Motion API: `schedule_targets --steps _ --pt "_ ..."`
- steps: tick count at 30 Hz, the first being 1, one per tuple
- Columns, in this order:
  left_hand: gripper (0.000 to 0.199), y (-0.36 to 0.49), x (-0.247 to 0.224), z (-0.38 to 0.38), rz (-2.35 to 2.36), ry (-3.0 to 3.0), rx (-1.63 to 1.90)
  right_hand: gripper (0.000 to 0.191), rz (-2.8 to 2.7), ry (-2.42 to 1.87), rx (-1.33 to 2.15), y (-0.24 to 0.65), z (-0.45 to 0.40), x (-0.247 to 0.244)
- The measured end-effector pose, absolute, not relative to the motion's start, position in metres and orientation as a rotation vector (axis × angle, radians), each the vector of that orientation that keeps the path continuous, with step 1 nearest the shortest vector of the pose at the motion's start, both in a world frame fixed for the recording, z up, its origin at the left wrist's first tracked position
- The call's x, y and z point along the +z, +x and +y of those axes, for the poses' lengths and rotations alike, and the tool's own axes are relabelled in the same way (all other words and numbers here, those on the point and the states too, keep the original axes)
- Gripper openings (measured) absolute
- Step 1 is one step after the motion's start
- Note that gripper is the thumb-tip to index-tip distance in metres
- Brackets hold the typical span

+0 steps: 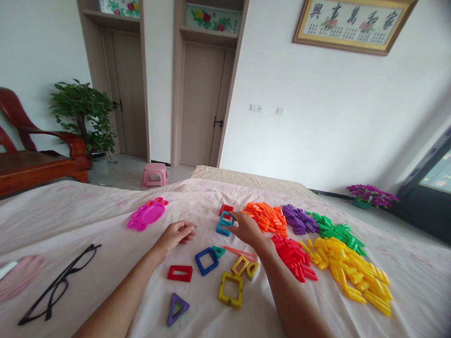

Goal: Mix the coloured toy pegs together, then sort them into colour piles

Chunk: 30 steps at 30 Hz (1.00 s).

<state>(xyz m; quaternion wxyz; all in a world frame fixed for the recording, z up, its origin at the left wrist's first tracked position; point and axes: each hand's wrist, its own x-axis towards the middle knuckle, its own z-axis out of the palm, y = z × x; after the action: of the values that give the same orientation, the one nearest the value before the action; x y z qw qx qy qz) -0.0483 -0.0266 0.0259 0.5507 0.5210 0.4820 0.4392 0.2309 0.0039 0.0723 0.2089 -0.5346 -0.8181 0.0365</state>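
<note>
My right hand [243, 228] has its fingers at a light-blue square frame piece [219, 228], gripping its right side, with a red frame piece [226, 209] just behind. My left hand [179, 233] rests over the cloth with thumb and fingers together, and I cannot make out anything in it. Nearer me lie a blue square [206, 261], a green triangle [218, 252], a red rectangle [180, 273], a purple triangle [177, 310], a large yellow square [231, 289], a small yellow frame [240, 265], a yellow curved piece [252, 270] and thin red sticks [239, 253].
Piles of orange [267, 218], purple [299, 219], green [338, 232], red [292, 256] and yellow pieces [348, 267] lie on the right. A pink paw-shaped tray [149, 214] and black glasses [59, 281] are on the left of the cloth-covered surface [105, 206].
</note>
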Motion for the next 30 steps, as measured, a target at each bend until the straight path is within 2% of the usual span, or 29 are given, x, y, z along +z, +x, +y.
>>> schedule_targets --steps 9,13,22,28,30 --pt "0.06 -0.049 0.026 -0.028 1.136 1.227 1.046 0.047 -2.322 -1.479 0.168 0.23 0.008 0.052" --pt "0.06 -0.05 0.025 -0.027 1.134 1.223 1.04 0.05 -2.326 -1.429 0.121 0.226 0.005 0.059" --pt "0.062 -0.049 0.027 -0.028 1.136 1.208 1.043 0.052 -2.792 -0.898 0.212 0.182 -0.039 0.085" --pt "0.061 -0.05 0.026 -0.028 1.117 1.204 1.045 0.043 -2.802 -0.873 0.282 0.172 -0.043 0.075" --pt "0.06 -0.05 0.026 -0.028 1.109 1.205 1.039 0.03 -2.729 -0.945 0.392 0.174 -0.038 0.073"
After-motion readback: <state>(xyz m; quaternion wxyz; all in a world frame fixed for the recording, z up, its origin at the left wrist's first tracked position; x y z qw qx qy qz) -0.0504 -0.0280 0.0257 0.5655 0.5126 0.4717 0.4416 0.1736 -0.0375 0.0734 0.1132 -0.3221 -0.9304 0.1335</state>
